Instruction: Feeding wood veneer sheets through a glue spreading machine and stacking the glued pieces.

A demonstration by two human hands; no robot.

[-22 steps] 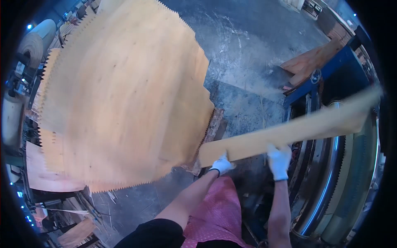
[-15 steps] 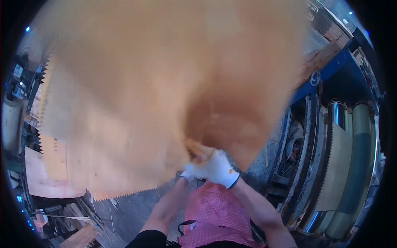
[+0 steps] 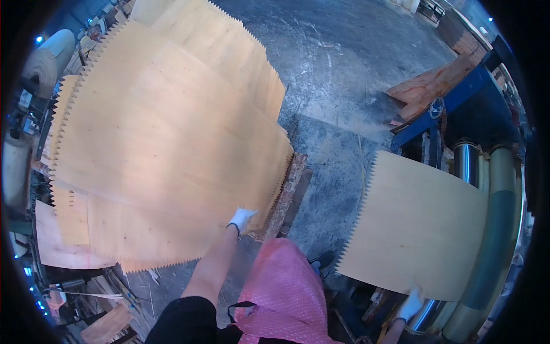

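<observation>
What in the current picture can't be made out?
Head view:
Right hand: motion-blurred, so its grip on the sheet over the rollers is unclear.
Metal roller: middle hidden by that sheet.
Sheet stack: far end cut off by the upper edge.
Right forearm: cut off by the lower edge.

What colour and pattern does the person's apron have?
The apron is pink with small pale dots, best seen in the head view.

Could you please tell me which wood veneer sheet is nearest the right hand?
The single veneer sheet over the shiny metal roller, its lower edge at the right hand; the other sheets lie overlapped on the left, nearer the left hand.
</observation>
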